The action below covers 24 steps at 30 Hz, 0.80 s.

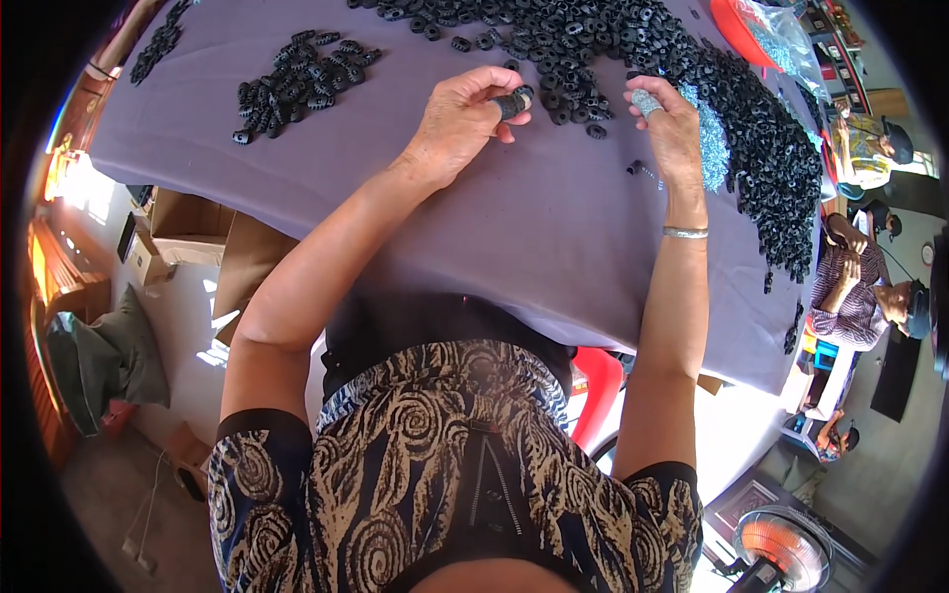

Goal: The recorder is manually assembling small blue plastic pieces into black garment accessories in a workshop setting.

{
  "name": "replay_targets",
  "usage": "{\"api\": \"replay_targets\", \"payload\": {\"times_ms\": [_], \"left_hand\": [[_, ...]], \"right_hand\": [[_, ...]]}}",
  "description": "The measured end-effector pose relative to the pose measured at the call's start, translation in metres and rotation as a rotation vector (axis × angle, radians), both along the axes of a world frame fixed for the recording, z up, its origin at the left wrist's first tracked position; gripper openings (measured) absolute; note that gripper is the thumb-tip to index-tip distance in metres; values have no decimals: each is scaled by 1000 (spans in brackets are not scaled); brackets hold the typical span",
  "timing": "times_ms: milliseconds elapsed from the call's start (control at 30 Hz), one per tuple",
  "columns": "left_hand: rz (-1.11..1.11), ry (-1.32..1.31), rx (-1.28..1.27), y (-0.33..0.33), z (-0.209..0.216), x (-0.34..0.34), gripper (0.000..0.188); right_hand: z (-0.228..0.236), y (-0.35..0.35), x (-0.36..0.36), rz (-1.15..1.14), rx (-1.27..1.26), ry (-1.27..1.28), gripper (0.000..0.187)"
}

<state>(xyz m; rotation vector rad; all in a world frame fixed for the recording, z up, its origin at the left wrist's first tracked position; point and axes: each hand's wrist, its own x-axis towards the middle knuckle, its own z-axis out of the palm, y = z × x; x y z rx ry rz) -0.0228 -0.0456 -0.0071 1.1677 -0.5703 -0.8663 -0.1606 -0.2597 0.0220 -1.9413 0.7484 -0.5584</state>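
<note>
My left hand (pixel 457 124) is closed over the table, with dark wrapping round a finger. Between its fingertips is a small black plastic piece (pixel 525 91), partly covered, like the oval pieces around it. My right hand (pixel 674 128) is closed too, a pale silvery wrap on one finger; whatever it pinches is too small to make out. Beside that hand lies a heap of tiny shiny silver-blue pieces (pixel 713 148) that look like springs. A loose black piece (pixel 634 167) rests below the right fingers, close to a thin spring-like bit.
A large heap of black oval pieces (pixel 781 168) curves along the table's far and right sides. A smaller pile (pixel 297 84) sits at left on the purple cloth (pixel 514 227). A red basin (pixel 741 35) stands far right. Other people (pixel 865 296) sit beyond; a fan (pixel 781 549) is lower right.
</note>
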Motion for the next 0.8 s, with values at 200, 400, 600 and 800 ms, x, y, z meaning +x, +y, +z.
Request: {"api": "replay_targets", "payload": {"times_ms": [200, 400, 600, 800], "left_hand": [[2, 2, 9, -1, 2, -1, 41], [-25, -70, 17, 1, 1, 1, 42], [-54, -54, -28, -1, 0, 0, 40], [-30, -66, -23, -1, -3, 1, 35]], "right_hand": [[-4, -6, -24, 103, -235, 128, 11], [29, -3, -50, 205, -178, 304, 13], [8, 20, -50, 194, -281, 398, 18], [0, 38, -27, 206, -383, 179, 15]]}}
